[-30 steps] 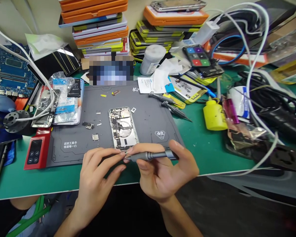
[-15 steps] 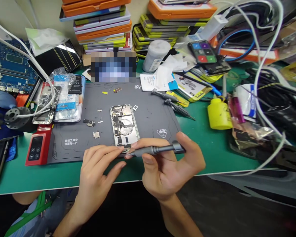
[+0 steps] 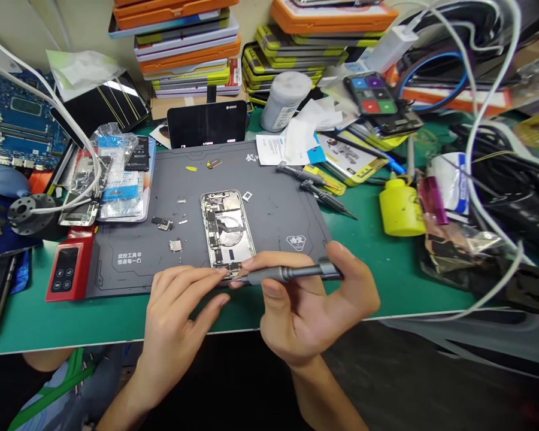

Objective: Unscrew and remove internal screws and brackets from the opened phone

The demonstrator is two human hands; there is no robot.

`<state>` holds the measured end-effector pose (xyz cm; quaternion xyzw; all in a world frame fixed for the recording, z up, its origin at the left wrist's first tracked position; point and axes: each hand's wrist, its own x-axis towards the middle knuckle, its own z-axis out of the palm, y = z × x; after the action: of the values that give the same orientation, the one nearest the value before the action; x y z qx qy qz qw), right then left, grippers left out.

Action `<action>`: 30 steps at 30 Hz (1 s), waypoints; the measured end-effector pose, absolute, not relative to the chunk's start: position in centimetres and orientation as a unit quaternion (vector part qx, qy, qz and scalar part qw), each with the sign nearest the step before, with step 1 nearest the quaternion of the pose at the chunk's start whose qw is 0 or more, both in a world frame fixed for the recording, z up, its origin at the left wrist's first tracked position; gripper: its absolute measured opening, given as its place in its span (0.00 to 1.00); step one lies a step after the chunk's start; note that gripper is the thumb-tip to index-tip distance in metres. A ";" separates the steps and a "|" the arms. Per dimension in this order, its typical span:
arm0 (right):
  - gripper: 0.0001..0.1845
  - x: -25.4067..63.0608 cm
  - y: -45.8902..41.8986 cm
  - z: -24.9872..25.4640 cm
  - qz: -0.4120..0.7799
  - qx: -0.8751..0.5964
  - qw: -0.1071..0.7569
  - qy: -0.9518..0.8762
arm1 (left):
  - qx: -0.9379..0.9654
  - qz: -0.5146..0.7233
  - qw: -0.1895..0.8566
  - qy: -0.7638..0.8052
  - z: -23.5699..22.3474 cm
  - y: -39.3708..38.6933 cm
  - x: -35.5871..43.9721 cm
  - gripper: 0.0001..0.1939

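Note:
An opened phone with bare internals lies face up on a grey work mat. My right hand is closed around a grey screwdriver, whose tip meets the phone's near end. My left hand pinches its fingertips together at that same near end, beside the tip; what they grip is too small to make out. Small loose parts lie on the mat left of the phone.
Two spare screwdrivers and a yellow bottle lie to the right. A dark phone screen stands behind the mat. A red device sits at left. Stacked cases, cables and a circuit board crowd the edges.
My hands and the screwdriver have shifted slightly right and up along the phone's near end. The view has tilted a little.

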<state>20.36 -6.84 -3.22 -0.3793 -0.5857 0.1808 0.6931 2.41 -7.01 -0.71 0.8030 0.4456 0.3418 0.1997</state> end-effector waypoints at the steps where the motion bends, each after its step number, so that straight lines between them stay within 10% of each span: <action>1: 0.37 20.3 -6.8 -3.2 0.181 -0.378 0.695 -0.584 | 0.803 0.342 0.199 0.446 -0.7 -7.0 2.4 0.12; 15: 0.40 21.2 -5.4 -3.7 -0.078 -0.455 0.624 -0.630 | 0.820 0.298 0.063 0.483 -1.4 -7.0 3.7 0.17; 30: 0.41 20.4 -5.1 -4.0 -0.005 -0.471 0.583 -0.662 | 0.820 0.318 0.051 0.472 -1.8 -7.2 3.7 0.14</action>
<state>20.41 -5.13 -4.02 -0.4710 -0.6622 -0.0046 0.5827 3.72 -7.23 -1.80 0.8205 0.4724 0.3180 0.0508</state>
